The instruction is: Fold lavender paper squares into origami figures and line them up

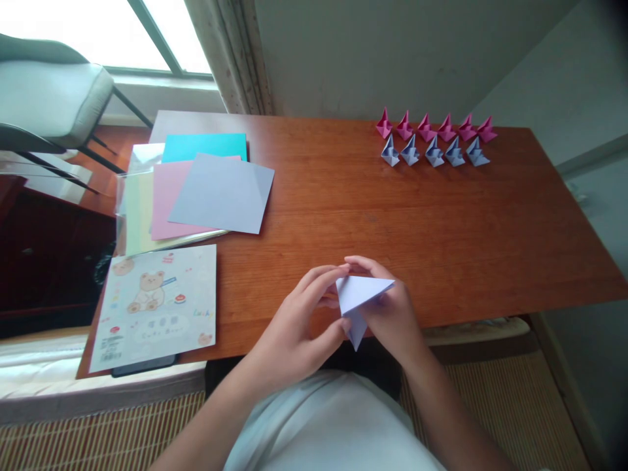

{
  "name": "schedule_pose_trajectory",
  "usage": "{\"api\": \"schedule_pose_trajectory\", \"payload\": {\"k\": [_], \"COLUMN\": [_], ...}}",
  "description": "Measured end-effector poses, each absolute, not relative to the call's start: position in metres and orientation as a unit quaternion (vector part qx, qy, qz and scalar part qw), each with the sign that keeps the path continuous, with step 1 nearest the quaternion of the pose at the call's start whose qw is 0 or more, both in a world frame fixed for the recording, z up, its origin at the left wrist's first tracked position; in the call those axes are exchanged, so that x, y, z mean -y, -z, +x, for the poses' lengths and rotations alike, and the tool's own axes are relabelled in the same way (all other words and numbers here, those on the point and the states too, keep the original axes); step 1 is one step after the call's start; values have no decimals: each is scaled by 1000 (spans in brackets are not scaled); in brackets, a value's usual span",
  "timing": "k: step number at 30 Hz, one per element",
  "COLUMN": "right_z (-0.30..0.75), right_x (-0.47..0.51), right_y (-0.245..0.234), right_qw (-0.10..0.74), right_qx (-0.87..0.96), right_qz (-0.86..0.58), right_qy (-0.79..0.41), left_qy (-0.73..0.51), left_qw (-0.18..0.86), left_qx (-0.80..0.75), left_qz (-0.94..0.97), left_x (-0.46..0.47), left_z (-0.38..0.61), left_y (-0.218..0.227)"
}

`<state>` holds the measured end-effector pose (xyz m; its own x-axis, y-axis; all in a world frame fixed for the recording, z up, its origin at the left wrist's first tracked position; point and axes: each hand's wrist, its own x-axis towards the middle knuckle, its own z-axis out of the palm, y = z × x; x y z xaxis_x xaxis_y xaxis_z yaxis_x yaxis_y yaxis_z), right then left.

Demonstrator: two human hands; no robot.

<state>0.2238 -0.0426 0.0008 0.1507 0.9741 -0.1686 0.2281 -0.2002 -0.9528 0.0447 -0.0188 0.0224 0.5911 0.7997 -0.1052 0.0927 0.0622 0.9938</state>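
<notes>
A pale lavender piece of folded paper (pixel 362 293) is held up between my hands over the table's front edge. It has a pointed flap to the right and another point hanging down. My left hand (pixel 307 324) pinches its left side, thumb low and fingers on top. From the right, my right hand (pixel 392 314) curls behind the paper and supports it, some of its fingers hidden. At the back right stand a row of pink folded paper figures (pixel 426 128) and, in front of it, a row of pale blue folded paper figures (pixel 434 153).
On the left of the wooden table (pixel 314 209) lie a grey-blue sheet (pixel 223 196), a pink sheet (pixel 167 196) and a teal sheet (pixel 206 147). A bear-printed cover (pixel 161 307) rests at the front left, over a dark flat object (pixel 144 366). A chair (pixel 53 91) stands beyond the left edge.
</notes>
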Motion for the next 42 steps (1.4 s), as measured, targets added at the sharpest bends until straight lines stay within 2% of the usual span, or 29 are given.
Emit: {"api": "schedule_pose_trajectory", "payload": {"k": [6,16,24,34,42], "right_z": [227,227,227,230,230], "right_x": [39,39,40,39,41], "right_y": [-12,-15,-13,-13,-15], "right_qw": [415,424,424,424,439], "right_qx": [459,449,480,526,550], "right_qz": [-607,-585,-582,-570,-543], "right_qy": [-498,-525,-501,-467,-458], "left_qy": [-307,-325,-326,-304,-330], "left_qw": [757,798,803,774,785], "left_qx": [-327,-359,-365,-373,-400], "left_qz": [475,359,341,412,340], "left_x": [10,9,10,7,10], "left_z": [40,37,40,39,42], "left_y": [-16,-16,-18,-15,-16]}}
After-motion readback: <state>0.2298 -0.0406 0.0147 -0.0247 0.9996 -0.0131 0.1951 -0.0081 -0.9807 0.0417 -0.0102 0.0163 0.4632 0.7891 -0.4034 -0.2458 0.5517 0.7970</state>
